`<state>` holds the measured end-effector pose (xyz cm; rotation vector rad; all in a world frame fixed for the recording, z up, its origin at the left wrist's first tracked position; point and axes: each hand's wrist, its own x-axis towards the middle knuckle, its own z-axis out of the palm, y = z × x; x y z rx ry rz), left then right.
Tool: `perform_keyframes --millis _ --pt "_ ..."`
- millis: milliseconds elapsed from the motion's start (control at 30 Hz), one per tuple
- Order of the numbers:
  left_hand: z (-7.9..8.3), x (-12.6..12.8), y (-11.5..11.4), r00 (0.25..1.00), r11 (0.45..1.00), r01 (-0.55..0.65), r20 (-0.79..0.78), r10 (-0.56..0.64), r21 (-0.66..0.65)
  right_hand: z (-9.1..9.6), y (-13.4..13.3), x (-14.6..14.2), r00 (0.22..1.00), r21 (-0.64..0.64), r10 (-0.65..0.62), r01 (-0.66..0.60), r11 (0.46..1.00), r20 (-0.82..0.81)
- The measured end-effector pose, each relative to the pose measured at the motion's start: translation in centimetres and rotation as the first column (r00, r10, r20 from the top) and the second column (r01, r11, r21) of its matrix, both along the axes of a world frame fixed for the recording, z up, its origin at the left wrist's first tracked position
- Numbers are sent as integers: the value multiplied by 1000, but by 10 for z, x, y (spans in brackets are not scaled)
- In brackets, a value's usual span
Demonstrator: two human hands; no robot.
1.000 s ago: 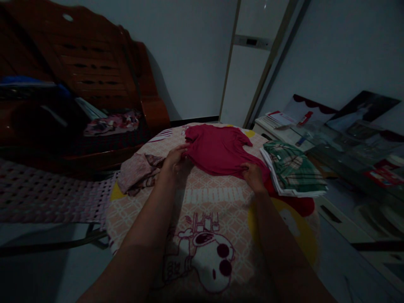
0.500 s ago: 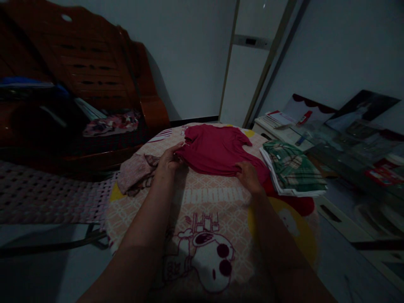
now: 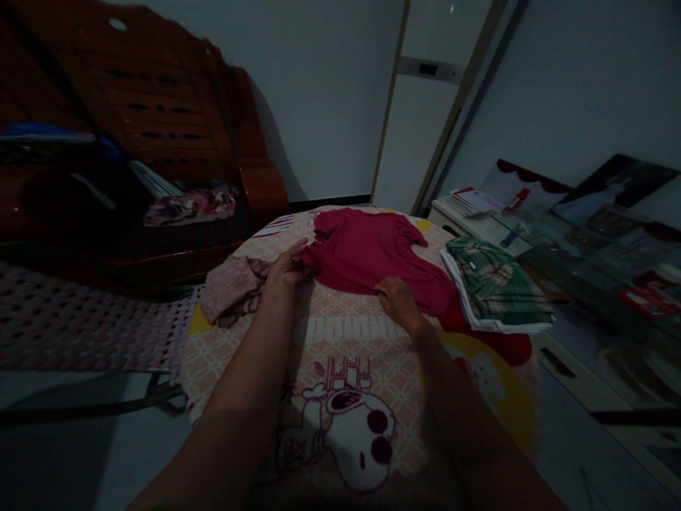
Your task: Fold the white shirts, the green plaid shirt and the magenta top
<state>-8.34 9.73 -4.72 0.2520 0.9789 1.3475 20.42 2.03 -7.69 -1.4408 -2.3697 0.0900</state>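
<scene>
A dark red T-shirt lies spread flat on a round table under a pink cartoon-print cloth. My left hand pinches the shirt's left edge near the sleeve. My right hand rests on the shirt's bottom hem, fingers curled on the fabric. Both forearms reach out from the bottom of the view.
A folded green plaid garment lies at the table's right edge. A crumpled pinkish garment sits at the left edge. A wooden bench with clothes stands behind on the left; cluttered low furniture on the right.
My right hand has slid left along the shirt's bottom hem. My left hand has stayed at the left edge. The view has shifted slightly.
</scene>
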Motion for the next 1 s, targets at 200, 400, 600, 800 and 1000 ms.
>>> perform_keyframes --millis 200,400,600,800,1000 --pt "-8 -1 2 987 993 34 -163 -15 114 -5 2 7 997 30 -61 62 998 -36" --pt "-11 -4 2 935 982 12 -351 56 188 -7 6 16 975 27 -222 222 975 15" --pt "-14 -2 4 874 959 -106 -436 216 264 -4 7 18 944 62 -328 325 944 41" --pt "-12 -2 0 919 952 -107 -336 204 285 -6 3 -4 998 68 -56 58 996 -32" --pt "-13 -2 0 918 951 -114 -336 212 288 -12 3 -19 991 87 -96 89 992 90"
